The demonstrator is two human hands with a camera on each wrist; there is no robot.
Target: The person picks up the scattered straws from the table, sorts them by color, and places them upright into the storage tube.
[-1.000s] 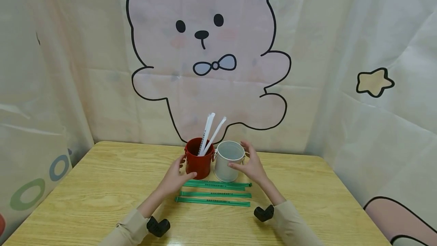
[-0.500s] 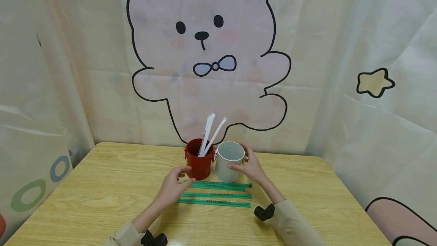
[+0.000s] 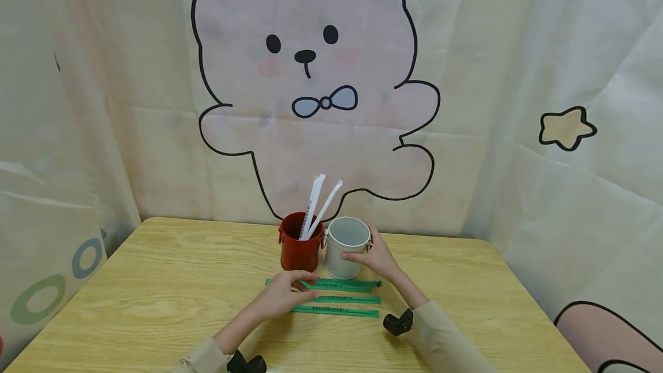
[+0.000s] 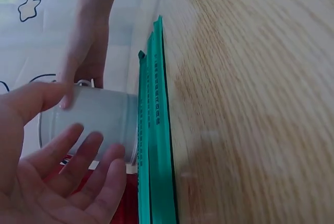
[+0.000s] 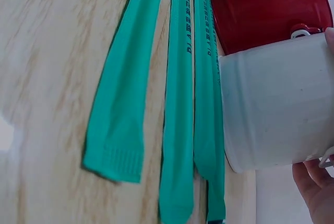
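My right hand (image 3: 380, 258) grips a small white metal bucket (image 3: 339, 263), thumb on its near side and fingers round its right side. Several straws in green paper wrappers (image 3: 344, 311) lie in rows in front of the bucket. Over the left part of these rows is my left hand (image 3: 285, 295), fingers loosely bent and nothing in them; it hides the straws' left ends in the head view. In the left wrist view its palm and fingers (image 4: 96, 187) show beside the green wrappers.
Left of the white bucket stands a red metal bucket (image 3: 297, 257) with a few white-wrapped straws (image 3: 312, 206) leaning in it. Both buckets are near the back of the wooden table (image 3: 197, 269), close to a printed cloth backdrop (image 3: 171, 177).
My left hand has left the red bucket's side, coming toward me and then right over the green-wrapped straws. My right hand has closed in nearer on the white bucket, which stays in place.
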